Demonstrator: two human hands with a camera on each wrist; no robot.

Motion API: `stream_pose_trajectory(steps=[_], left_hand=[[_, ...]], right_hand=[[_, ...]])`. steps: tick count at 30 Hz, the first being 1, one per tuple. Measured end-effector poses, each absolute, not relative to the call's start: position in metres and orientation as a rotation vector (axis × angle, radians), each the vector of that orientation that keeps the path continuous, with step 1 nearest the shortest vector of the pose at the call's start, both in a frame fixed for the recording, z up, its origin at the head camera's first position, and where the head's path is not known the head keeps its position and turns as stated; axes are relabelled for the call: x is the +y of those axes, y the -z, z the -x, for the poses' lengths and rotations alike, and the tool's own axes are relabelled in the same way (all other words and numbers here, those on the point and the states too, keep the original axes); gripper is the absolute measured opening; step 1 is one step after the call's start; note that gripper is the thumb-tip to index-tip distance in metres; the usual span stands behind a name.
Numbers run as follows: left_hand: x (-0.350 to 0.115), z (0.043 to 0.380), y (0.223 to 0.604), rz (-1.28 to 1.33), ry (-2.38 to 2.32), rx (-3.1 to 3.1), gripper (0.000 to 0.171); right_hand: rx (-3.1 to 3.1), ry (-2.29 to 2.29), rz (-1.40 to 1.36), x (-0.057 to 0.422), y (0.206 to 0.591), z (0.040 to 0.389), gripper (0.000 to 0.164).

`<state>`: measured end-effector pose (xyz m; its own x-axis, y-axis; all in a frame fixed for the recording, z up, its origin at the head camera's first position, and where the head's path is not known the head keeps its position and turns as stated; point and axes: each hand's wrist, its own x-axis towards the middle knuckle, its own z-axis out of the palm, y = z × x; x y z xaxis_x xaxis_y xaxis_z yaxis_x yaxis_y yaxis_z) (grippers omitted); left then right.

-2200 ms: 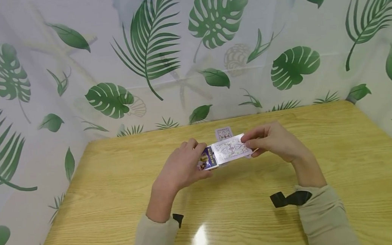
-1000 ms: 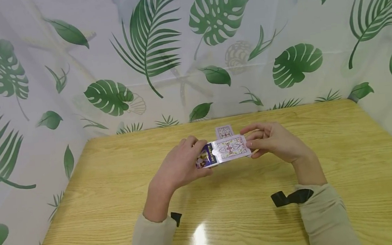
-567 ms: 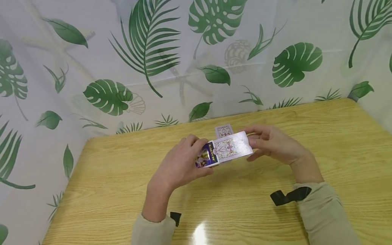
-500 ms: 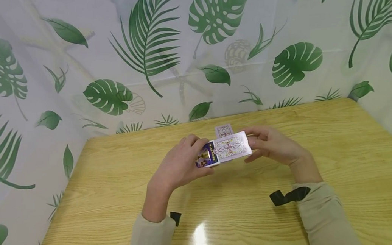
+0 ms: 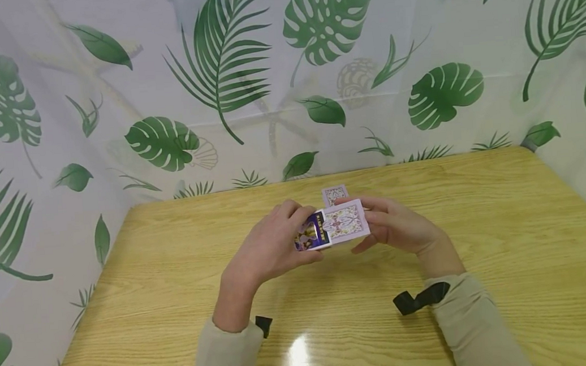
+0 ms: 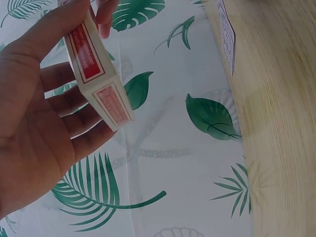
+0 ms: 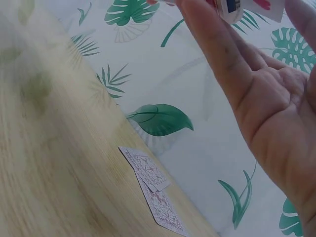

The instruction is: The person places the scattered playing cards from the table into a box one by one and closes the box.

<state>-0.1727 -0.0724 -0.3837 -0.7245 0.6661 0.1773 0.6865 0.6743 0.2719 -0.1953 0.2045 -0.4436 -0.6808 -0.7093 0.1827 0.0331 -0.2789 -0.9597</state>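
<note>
My left hand (image 5: 264,247) grips a purple-fronted playing card box (image 5: 312,232), thumb along the lower edge and fingers over the top. White edges and red printed panels of the box (image 6: 89,57) show in the left wrist view. A deck of playing cards (image 5: 347,222) with a floral back juts from the box's right end. My right hand (image 5: 405,226) holds the outer end of that deck, with its thumb at the end edge and fingers around the sides. Seen from the right wrist, its palm (image 7: 271,108) faces the camera, and the fingertips run out of frame.
Behind the deck, playing cards (image 5: 334,194) lie face down on the wooden table (image 5: 179,304). Two overlapping cards (image 7: 148,173) show near the table's back edge in the right wrist view. A leaf-patterned cloth (image 5: 246,95) hangs behind and at both sides.
My right hand has moved left toward the box, and less of the deck sticks out than before. My left hand keeps its grip on the box almost in place.
</note>
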Motion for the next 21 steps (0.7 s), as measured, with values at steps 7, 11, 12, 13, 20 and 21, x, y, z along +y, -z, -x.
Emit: stream_pose_trajectory(steps=[7,11,12,13,20,21], left_hand=[[-0.0704,0.1721,0.3837,1.144,0.471,-2.815,0.072],[-0.0701,0.1714,0.3834,1.146,0.474,-2.814,0.072],[-0.0700,0.1713,0.3832,1.147,0.475,-2.812,0.072],[-0.0699,0.1711,0.3831,1.147,0.471,-2.813,0.072],[-0.0689,0.1712,0.3834,1.144,0.431,-2.816,0.072],[-0.0687,0.1712,0.3835,1.143,0.429,-2.818,0.072]], right_hand=[[1.476,2.018,0.865,0.2042,0.4441,0.1960,0.042],[1.492,2.016,0.832,0.2038,0.4436,0.1958,0.042],[1.498,2.017,0.820,0.2035,0.4433,0.1957,0.043],[1.506,2.017,0.807,0.2032,0.4431,0.1956,0.043],[1.566,2.015,0.726,0.2008,0.4406,0.1962,0.043],[1.571,2.013,0.720,0.2005,0.4401,0.1962,0.044]])
